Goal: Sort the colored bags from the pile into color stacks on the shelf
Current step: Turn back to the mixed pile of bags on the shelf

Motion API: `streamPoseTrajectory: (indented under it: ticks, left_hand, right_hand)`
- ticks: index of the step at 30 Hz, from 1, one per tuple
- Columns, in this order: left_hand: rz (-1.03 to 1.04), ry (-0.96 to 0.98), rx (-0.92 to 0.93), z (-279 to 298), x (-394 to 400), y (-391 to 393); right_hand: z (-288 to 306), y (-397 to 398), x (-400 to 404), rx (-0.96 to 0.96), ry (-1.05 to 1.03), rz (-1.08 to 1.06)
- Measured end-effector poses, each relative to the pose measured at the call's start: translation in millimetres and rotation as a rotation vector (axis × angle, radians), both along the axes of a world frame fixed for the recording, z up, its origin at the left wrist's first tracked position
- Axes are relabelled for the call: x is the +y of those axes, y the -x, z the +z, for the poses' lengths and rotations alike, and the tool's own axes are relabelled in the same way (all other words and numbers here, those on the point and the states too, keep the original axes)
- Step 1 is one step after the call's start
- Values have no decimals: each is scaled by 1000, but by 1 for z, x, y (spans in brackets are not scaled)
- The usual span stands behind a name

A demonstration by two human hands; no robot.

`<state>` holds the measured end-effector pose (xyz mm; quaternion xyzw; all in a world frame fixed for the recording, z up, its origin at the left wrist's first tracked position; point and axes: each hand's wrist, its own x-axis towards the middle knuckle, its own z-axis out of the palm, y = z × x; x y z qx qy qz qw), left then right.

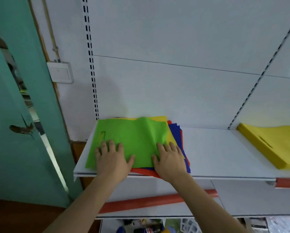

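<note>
A green bag with a cut-out handle slot lies on top of a mixed pile on the white shelf. Yellow, blue and red bags stick out from under it. My left hand lies flat on the green bag's near left part, fingers spread. My right hand presses flat on its near right edge, where the fabric is raised in a fold. A neat stack of yellow bags sits at the shelf's right end.
A teal door stands ajar to the left, with a wall switch beside it. The shelf's white back panel rises behind the pile. Below is a lower shelf with an orange-red edge strip; assorted goods show at the bottom.
</note>
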<state>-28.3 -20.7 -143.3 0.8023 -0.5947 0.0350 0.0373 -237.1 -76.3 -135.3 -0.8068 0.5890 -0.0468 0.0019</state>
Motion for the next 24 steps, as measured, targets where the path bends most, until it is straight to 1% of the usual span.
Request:
streamPoseTrajectory:
  ticks: [2, 3, 5, 6, 8, 10, 11, 13, 14, 15, 16, 18, 22, 24]
  left_hand:
    - [-9, 1, -17, -1, 1, 1]
    - [-10, 1, -21, -1, 1, 1]
    - [-8, -1, -21, -1, 0, 3]
    - [-14, -4, -21, -2, 0, 3]
    - [-39, -5, -22, -4, 0, 6]
    - [-55, 6, -18, -7, 1, 8]
    - [-60, 13, -12, -7, 1, 9]
    - [-70, 20, -5, -8, 1, 9]
    - [-75, 24, -7, -9, 2, 9]
    - [-80, 26, -11, -9, 2, 8]
    - [-88, 24, -18, -9, 3, 8]
    - [-101, 17, -30, -8, 5, 7]
    - [-114, 7, -26, -5, 6, 8]
    - [-126, 2, -25, -4, 6, 9]
  right_hand:
    - [2, -5, 4, -87, -15, 69]
    - [5, -7, 6, -182, -33, 106]
    - [11, -13, 10, -463, -86, 139]
    - [16, -16, 10, -601, -99, 113]
    - [28, -21, 6, -812, -99, -22]
    - [41, -21, -1, -981, -145, -232]
    - [47, -20, -4, -1089, -208, -340]
    - [56, -16, -11, -1368, -385, -518]
    - [60, -13, -14, -1494, -454, -583]
    - [63, -9, -17, -1580, -496, -626]
    - [66, -4, -19, -1617, -519, -649]
    - [68, 0, -23, -1561, -548, -642]
    - [76, 0, -28, -1280, -511, -581]
    - [86, 0, -32, -1130, -395, -528]
